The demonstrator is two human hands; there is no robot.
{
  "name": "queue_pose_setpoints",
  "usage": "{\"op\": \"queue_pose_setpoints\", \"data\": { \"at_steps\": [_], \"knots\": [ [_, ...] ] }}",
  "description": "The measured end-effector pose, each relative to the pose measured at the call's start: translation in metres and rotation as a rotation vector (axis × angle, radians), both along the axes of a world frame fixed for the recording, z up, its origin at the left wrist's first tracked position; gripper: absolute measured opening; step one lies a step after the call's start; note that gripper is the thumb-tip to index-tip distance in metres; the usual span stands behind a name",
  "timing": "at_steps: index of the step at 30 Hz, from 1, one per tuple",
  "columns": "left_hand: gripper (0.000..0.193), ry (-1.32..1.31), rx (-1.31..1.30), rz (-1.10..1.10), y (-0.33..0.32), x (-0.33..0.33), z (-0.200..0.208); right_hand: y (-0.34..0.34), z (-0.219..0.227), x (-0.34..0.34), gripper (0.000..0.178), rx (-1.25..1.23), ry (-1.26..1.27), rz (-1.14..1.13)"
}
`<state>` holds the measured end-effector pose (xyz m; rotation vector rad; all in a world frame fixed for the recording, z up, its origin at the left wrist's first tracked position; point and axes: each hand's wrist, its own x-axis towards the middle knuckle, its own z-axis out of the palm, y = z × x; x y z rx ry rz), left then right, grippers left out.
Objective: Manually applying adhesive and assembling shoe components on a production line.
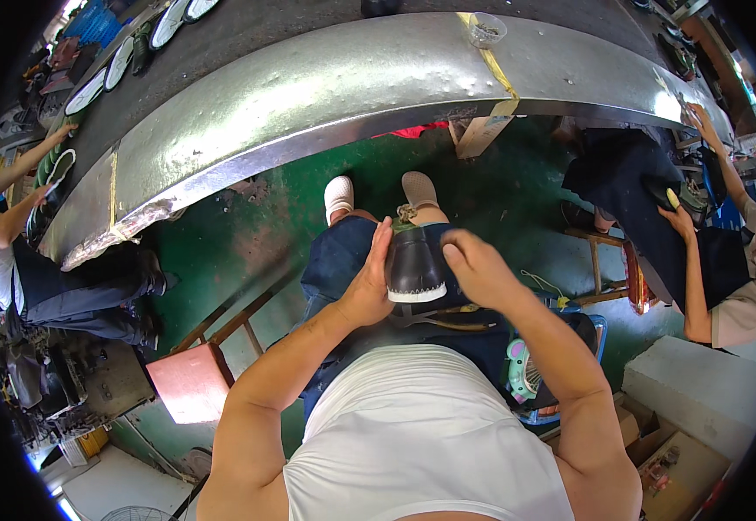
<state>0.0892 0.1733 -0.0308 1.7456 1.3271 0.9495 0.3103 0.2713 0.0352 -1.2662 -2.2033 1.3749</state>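
Observation:
Over my lap sits a black shoe upper (416, 259) with a whitish, stitched-looking edge facing me and a green-and-tan laced part at its far end. My left hand (369, 285) is closed against the shoe's left side and holds it. Just off the right side my right hand (482, 267) has its fingers curled and the thumb on top; whatever is in it, if anything, is hidden. On my dark apron below the shoe lies a tool with long slim handles (456, 325), partly covered, its kind unclear.
A metal-edged workbench (308, 69) curves across the front, bearing a small clear cup (485, 31) and several shoes at left. A pink-topped stool (188, 384) stands left. At right are a small green fan (523, 369) and a co-worker's hand (680, 217) holding a dark shoe.

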Motion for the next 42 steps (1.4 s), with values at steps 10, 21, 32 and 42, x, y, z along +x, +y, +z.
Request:
{"op": "queue_pose_setpoints", "data": {
  "at_steps": [10,21,32,42],
  "knots": [
    [0.117,0.049,-0.051,-0.04,0.001,-0.001,-0.01,0.022,0.05,-0.028,0.091,0.237,-0.032,0.522],
    [0.108,0.079,0.009,0.132,0.005,-0.006,-0.022,0.0,0.028,-0.043,0.088,0.504,0.025,0.315],
    [0.094,-0.169,-0.223,0.275,0.026,-0.012,0.053,-0.097,-0.029,0.069,0.071,0.178,-0.457,0.471],
    [0.077,-0.31,-0.604,0.075,0.036,-0.021,0.016,-0.058,-0.029,0.107,0.054,-0.485,-0.292,0.481]
  ]
}}
